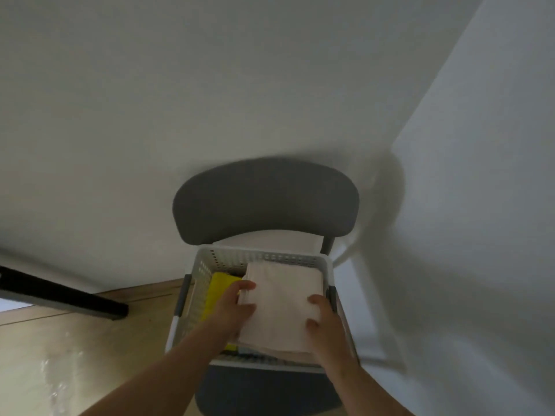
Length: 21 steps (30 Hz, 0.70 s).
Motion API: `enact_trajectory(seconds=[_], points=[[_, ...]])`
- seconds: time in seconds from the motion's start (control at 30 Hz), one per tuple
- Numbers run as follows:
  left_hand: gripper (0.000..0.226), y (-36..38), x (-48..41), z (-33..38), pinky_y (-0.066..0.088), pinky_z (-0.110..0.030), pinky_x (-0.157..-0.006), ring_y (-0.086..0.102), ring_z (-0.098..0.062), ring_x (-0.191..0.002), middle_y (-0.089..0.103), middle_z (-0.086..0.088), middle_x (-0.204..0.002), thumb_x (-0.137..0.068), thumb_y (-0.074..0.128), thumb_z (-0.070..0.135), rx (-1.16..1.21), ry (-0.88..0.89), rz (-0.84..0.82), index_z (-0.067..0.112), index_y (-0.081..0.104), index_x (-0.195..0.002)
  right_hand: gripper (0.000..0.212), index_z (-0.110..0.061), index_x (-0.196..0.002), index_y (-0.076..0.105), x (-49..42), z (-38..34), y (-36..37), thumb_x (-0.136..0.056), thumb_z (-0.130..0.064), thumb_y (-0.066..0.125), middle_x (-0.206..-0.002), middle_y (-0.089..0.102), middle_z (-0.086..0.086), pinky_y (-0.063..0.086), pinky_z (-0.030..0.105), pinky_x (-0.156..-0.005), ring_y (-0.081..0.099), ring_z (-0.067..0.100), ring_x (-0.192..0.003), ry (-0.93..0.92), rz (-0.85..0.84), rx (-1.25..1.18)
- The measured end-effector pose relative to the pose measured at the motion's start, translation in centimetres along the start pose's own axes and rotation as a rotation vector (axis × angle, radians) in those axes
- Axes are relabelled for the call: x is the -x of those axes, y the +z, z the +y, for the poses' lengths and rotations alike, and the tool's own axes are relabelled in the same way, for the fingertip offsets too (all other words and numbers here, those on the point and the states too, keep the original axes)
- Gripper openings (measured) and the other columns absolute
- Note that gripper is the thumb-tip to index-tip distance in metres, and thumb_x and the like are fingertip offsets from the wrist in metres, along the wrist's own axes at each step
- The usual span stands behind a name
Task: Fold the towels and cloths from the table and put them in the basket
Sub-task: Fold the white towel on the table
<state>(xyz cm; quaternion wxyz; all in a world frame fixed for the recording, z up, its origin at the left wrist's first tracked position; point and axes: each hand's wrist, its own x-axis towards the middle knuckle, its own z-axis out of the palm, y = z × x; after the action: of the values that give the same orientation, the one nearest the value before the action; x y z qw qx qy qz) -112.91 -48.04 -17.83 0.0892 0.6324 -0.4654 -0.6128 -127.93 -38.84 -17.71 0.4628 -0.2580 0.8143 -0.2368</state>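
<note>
Cream-coloured and folded into a thick rectangle, the towel (282,304) sits at the top of the white perforated basket (264,256), over its right part, with a yellow cloth (220,291) lying lower beside it on the left. The basket stands on the seat of a grey chair (264,202) above a wooden floor (60,355). The left hand (237,307) grips the towel's left edge and the right hand (324,322) holds the right edge, fingertips curled onto the top face. I judge the towel soft, light and limp: it would sag or unfold if lifted by one corner, so the two opposite folded edges, or a flat palm underneath, look like the safest holds. It is neither slippery nor fragile. No brand, label or writing can be read anywhere; the frame is slightly blurred.
</note>
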Motion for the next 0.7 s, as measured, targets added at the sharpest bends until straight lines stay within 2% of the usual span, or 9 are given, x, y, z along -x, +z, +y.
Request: enact_trajectory(seconds=[0.07, 0.13, 0.17, 0.23, 0.33, 0.4, 0.47, 0.57, 0.7], points=[[0.032, 0.8, -1.9, -0.8, 0.046, -0.027, -0.057, 0.053, -0.028, -0.096, 0.053, -0.012, -0.119, -0.090, 0.048, -0.001, -0.012, -0.031, -0.009, 0.031, 0.051, -0.096, 0.040, -0.030, -0.126, 0.044, -1.9, 0.8, 0.9, -0.094, -0.007, 0.039, -0.132, 0.044, 0.012, 0.043, 0.016, -0.058, 0.056, 0.021, -0.097, 0.011, -0.009, 0.092], [0.034, 1.4, -3.4, -1.9, 0.045, -0.028, -0.058, 0.052, -0.030, -0.100, 0.051, -0.012, -0.119, -0.090, 0.047, -0.003, -0.031, -0.060, -0.048, 0.030, 0.051, -0.095, 0.042, -0.030, -0.132, 0.042, -3.1, 1.2, 2.0, -0.096, -0.009, 0.037, -0.143, 0.034, 0.009, 0.052, 0.028, -0.083, 0.050, 0.025, -0.120, 0.009, -0.047, 0.220], [0.034, 1.8, -4.0, -2.6, 0.046, -0.029, -0.060, 0.052, -0.030, -0.103, 0.051, -0.013, -0.120, -0.089, 0.047, -0.005, -0.054, -0.072, -0.066, 0.028, 0.051, -0.098, 0.045, -0.029, -0.137, 0.038, -3.4, 1.3, 2.4, -0.096, -0.010, 0.036, -0.149, 0.025, 0.009, 0.048, 0.033, -0.098, 0.041, 0.026, -0.130, 0.027, -0.082, 0.277], [0.038, 2.3, -4.7, -4.0, 0.048, -0.031, -0.067, 0.052, -0.030, -0.105, 0.050, -0.014, -0.123, -0.087, 0.046, -0.007, -0.106, -0.093, -0.099, 0.026, 0.050, -0.105, 0.046, -0.025, -0.142, 0.032, -3.6, 1.4, 3.1, -0.097, -0.013, 0.036, -0.156, 0.006, 0.010, 0.033, 0.038, -0.113, 0.023, 0.028, -0.142, 0.074, -0.121, 0.414], [0.046, 3.0, -5.0, -5.5, 0.049, -0.030, -0.075, 0.051, -0.023, -0.101, 0.045, -0.014, -0.130, -0.086, 0.048, -0.003, -0.328, -0.089, -0.142, 0.028, 0.042, -0.120, 0.039, -0.019, -0.137, 0.036, -3.5, 1.4, 4.0, -0.097, -0.017, 0.039, -0.158, -0.005, 0.011, 0.024, 0.041, -0.116, 0.006, 0.029, -0.146, 0.049, -0.100, 0.641], [0.053, 3.4, -4.8, -5.4, 0.044, -0.029, -0.092, 0.042, -0.024, -0.117, 0.028, -0.009, -0.143, -0.089, 0.052, 0.011, -0.800, 0.014, -0.019, 0.031, 0.032, -0.134, 0.039, -0.016, -0.136, 0.036, -3.4, 1.4, 4.4, -0.098, -0.018, 0.038, -0.159, -0.008, 0.011, 0.019, 0.042, -0.117, 0.002, 0.031, -0.146, -0.005, -0.085, 0.717], [0.066, 3.9, -4.9, -4.5, 0.029, -0.035, -0.110, 0.018, -0.029, -0.138, 0.002, -0.007, -0.154, -0.092, 0.051, 0.023, -1.176, 0.203, 0.090, 0.034, 0.013, -0.145, 0.044, -0.013, -0.142, 0.029, -3.9, 1.6, 4.6, -0.099, -0.020, 0.035, -0.159, -0.010, 0.012, 0.013, 0.042, -0.119, -0.001, 0.033, -0.147, -0.041, -0.096, 0.759], [0.074, 4.7, -6.1, -4.4, 0.008, -0.039, -0.119, -0.013, -0.029, -0.145, -0.019, -0.002, -0.157, -0.096, 0.043, 0.015, -1.361, 0.346, -0.079, 0.030, -0.007, -0.149, 0.059, -0.015, -0.151, 0.003, -5.0, 2.5, 5.0, -0.100, -0.022, 0.032, -0.159, -0.011, 0.012, 0.007, 0.041, -0.119, -0.003, 0.031, -0.147, 0.004, -0.173, 0.726], [0.071, 3.9, -8.0, -5.3, 0.008, -0.039, -0.120, -0.017, -0.027, -0.144, -0.022, -0.002, -0.156, -0.097, 0.035, 0.011, -1.438, 0.346, -0.210, 0.028, -0.010, -0.149, 0.072, -0.017, -0.151, -0.008, -6.5, 3.7, 5.5, -0.097, -0.023, 0.037, -0.159, -0.014, 0.006, 0.008, 0.042, -0.119, -0.006, 0.027, -0.147, 0.080, -0.249, 0.616]])
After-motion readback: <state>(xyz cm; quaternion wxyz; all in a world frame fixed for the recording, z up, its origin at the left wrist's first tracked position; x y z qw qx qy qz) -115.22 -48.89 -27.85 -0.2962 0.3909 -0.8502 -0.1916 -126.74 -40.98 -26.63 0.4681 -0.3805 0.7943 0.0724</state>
